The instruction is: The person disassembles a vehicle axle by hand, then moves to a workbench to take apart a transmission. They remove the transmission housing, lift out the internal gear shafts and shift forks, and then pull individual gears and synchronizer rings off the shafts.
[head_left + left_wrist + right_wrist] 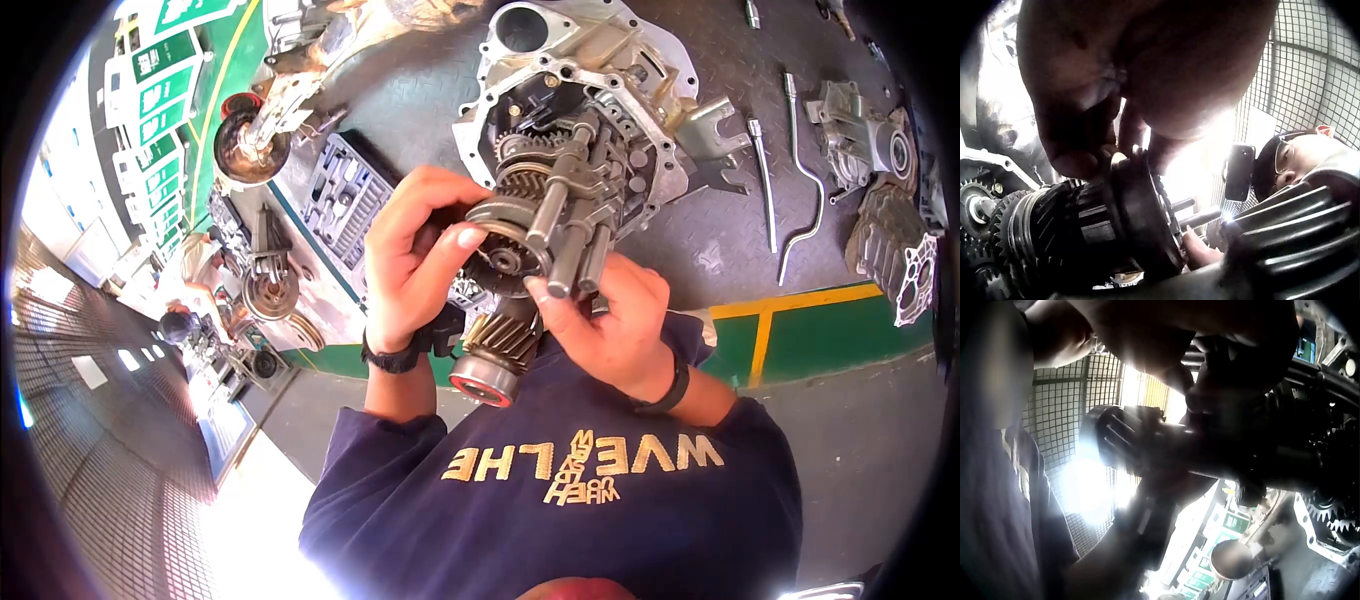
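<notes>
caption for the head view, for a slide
Left hand and right hand grip a gear shaft assembly at an open gearbox housing

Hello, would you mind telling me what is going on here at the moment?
A person is holding a gear-and-shaft assembly in both hands, over the open gearbox housing, which lies on the checker-plate surface. The left hand grips a gear at the near end. The right hand holds the rods beside it. Whether the far end is seated in the housing cannot be told. A socket tray lies to the left and a bent bar to the right.
</notes>
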